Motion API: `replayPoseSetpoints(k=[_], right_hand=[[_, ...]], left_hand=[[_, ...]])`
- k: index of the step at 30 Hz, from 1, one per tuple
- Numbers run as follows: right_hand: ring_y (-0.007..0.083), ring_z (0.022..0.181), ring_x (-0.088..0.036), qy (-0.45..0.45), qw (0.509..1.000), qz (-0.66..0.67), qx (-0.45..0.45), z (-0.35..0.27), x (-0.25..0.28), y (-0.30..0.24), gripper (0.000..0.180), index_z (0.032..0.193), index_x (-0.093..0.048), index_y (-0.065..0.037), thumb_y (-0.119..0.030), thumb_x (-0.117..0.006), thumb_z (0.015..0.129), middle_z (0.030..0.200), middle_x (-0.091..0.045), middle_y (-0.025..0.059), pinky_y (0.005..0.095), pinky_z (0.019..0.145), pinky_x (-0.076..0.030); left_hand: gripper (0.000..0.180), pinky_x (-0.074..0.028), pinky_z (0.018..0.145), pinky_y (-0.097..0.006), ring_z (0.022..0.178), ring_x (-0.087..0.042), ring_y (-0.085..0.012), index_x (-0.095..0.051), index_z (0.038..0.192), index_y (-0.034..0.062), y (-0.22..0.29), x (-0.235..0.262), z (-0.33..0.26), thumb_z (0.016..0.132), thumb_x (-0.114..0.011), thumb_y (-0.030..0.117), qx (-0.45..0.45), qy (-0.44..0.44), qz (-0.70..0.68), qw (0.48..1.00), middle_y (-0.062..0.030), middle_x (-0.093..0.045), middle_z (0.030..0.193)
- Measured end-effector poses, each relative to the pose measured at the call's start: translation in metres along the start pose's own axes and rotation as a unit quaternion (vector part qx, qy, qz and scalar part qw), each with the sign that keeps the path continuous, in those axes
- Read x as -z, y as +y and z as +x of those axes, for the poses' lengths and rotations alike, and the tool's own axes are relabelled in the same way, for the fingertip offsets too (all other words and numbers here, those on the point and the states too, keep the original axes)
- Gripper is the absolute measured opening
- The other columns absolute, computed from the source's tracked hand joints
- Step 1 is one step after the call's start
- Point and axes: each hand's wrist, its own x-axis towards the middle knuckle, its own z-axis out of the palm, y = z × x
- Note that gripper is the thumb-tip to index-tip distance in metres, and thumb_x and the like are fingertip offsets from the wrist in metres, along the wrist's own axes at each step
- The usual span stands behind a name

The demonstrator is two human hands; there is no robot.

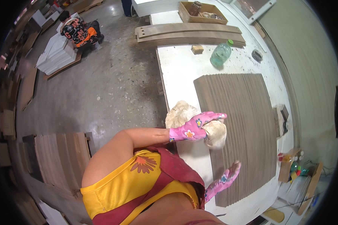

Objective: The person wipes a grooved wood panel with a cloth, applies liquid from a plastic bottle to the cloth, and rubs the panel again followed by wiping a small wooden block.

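My left hand (193, 126), in a pink flowered glove, is closed around a crumpled off-white cloth (216, 135). The cloth lies over the near-left side of a row of narrow brown wood-grain boards (244, 123), packed closely together on the white table (178, 82). A second off-white cloth (181, 113) sits at the table's left edge, just behind my left wrist. Lower right, my right hand (224, 180) wears a matching glove; its fingers are stretched out over the boards' near-left edge with nothing in them.
Beyond the boards stand a green-capped bottle (221, 54), a small yellowish block (197, 49), long brown planks (191, 33) and a cardboard tray (202, 13). A box of odds and ends (313, 183) is at right. Across the floor, a person (80, 32) sits beside stacked white panels (58, 52).
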Motion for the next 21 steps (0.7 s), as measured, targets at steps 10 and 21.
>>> replayPoseSetpoints(k=[10, 21], right_hand=[[0.0263, 0.112, -0.048, -0.124, 0.985, 0.077, -0.089, -0.022, -0.062, 0.018, 0.061, 0.124, -0.042, -0.002, -0.041, -0.064, 0.082, 0.121, -0.052, 0.0143, 0.0408, 0.095, -0.039], [0.0214, 0.088, -0.060, 0.045, 0.984, 0.160, -0.069, 0.002, -0.017, 0.048, 0.032, 0.101, -0.059, -0.002, -0.029, -0.065, 0.085, 0.102, -0.059, 0.0099, 0.0350, 0.081, -0.050]], left_hand=[[0.084, -0.017, 0.114, -0.038, 0.143, -0.017, -0.0267, -0.026, 0.147, 0.0031, 0.037, -0.069, 0.012, 0.082, -0.068, 0.035, -0.051, -0.188, -0.230, 0.953, -0.0126, -0.024, 0.153], [0.075, -0.016, 0.116, -0.037, 0.144, -0.014, -0.0285, -0.016, 0.150, 0.0038, -0.008, -0.064, -0.022, 0.093, -0.059, 0.029, 0.062, -0.178, -0.095, 0.978, -0.0173, -0.021, 0.154]])
